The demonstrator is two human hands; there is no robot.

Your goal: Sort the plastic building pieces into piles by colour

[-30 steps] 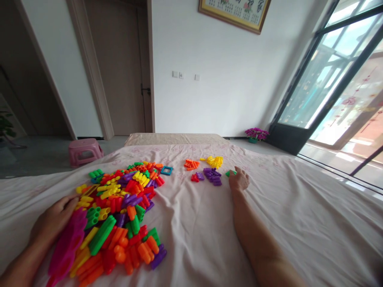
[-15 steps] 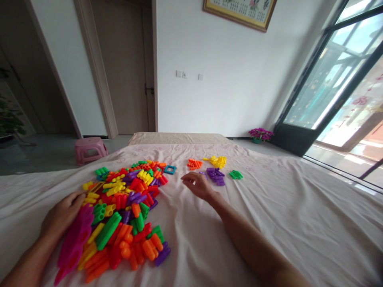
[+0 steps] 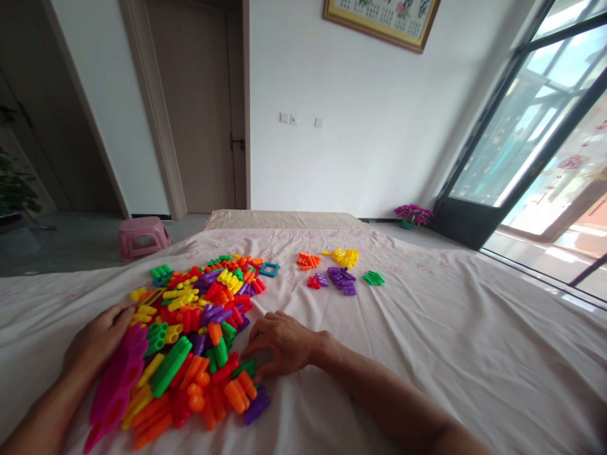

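Note:
A large pile of colourful plastic building blocks (image 3: 192, 319) lies on the cloth left of centre. My left hand (image 3: 99, 335) rests against the pile's left edge, fingers loosely extended by some yellow blocks (image 3: 145, 313). A magenta scalloped plastic piece (image 3: 116, 388) lies just beside it. At the pile's right edge is my right hand (image 3: 279, 344), its thumb and fingers apart around a green block (image 3: 245, 368), partly hidden by the hand. Orange blocks (image 3: 241, 388) and a purple block (image 3: 257, 404) lie just in front of that hand.
Small groups by colour stand farther back: orange blocks (image 3: 308, 260), yellow blocks (image 3: 346, 257), purple blocks (image 3: 341, 280), green blocks (image 3: 374, 277) and a red block (image 3: 313, 282). A blue square frame (image 3: 269, 270) lies behind the pile. A pink stool (image 3: 145, 237) stands beyond the wrinkled cloth (image 3: 427, 328).
My right hand has moved left and toward me, from beside the small groups to the big pile's edge. The red block it had covered now shows. My left hand has stayed put.

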